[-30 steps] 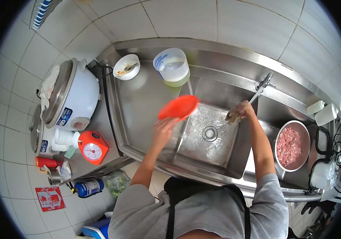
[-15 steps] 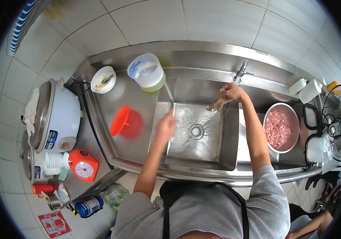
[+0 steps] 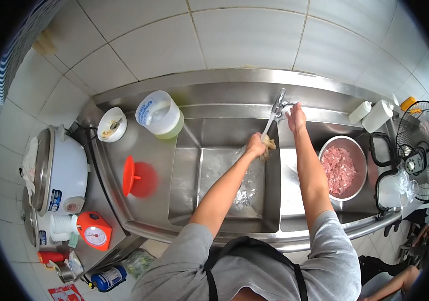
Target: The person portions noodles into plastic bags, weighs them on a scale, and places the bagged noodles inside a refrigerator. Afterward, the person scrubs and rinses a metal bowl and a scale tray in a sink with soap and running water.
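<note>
My left hand (image 3: 256, 146) is closed around a frayed brownish rag (image 3: 269, 144) over the sink basin (image 3: 187, 173). A stream of water from the faucet (image 3: 278, 102) falls onto that hand and the rag. My right hand (image 3: 296, 119) is raised beside the faucet's lever, fingers stretched out and holding nothing. Whether its fingertips touch the lever I cannot tell. Water splashes on the basin floor under my left forearm.
To the right sits a metal bowl of sliced raw meat (image 3: 341, 173), near white bottles (image 3: 377, 116) and a fan (image 3: 418, 150). On the left are a plastic tub (image 3: 160, 114), a white bowl (image 3: 111, 125), a red plastic piece (image 3: 128, 176) and a red scale (image 3: 94, 232).
The rag has passed from my right hand to my left, which moved right under the faucet. My right hand has let go and risen beside the lever. The view has shifted.
</note>
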Demonstrator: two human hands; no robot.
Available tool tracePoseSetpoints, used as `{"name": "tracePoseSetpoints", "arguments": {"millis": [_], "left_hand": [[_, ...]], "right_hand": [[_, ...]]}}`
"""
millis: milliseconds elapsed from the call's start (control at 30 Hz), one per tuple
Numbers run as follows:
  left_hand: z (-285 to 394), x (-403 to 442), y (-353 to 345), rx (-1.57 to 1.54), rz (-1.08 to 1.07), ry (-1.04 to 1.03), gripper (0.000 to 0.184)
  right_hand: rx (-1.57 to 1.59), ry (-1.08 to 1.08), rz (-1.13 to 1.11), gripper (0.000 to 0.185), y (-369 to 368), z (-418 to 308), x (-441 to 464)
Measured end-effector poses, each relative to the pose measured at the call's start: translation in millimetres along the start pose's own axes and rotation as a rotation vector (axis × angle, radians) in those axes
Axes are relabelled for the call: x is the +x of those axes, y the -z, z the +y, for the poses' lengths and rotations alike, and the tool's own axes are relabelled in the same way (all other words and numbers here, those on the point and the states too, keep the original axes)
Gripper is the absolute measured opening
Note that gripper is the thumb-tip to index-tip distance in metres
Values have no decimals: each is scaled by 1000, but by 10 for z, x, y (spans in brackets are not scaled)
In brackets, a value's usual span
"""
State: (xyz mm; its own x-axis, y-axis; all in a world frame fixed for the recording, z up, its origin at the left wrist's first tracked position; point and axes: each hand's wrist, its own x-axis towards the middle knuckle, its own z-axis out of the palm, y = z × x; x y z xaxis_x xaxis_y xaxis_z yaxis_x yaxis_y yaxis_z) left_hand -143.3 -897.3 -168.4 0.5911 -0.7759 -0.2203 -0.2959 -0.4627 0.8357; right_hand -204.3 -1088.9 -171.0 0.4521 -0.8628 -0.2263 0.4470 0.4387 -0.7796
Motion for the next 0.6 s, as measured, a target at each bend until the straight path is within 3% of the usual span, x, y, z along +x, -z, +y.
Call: {"name": "tracePoseSetpoints", "arguments": {"millis": [67, 100, 233, 333, 500, 600], "left_hand": [[-2, -8, -45, -35, 21, -38, 25], [18, -27, -42, 1, 56, -54, 25], [177, -194, 105, -75, 102, -52, 28], [100, -180, 159, -57, 108, -41, 27], [32, -268, 280, -194, 209, -61, 24], [-46, -296, 277, -418, 294, -67, 20]], "right_hand": [[74, 76, 36, 66, -151, -80, 78], [-65, 142, 25, 65, -227, -94, 56], [172, 83, -74, 65, -517, -44, 73], [-63, 386, 14, 66, -458, 53, -4], [-169, 367, -149, 68, -552, -85, -26], [-378, 310, -55, 61, -373, 34, -380]]}}
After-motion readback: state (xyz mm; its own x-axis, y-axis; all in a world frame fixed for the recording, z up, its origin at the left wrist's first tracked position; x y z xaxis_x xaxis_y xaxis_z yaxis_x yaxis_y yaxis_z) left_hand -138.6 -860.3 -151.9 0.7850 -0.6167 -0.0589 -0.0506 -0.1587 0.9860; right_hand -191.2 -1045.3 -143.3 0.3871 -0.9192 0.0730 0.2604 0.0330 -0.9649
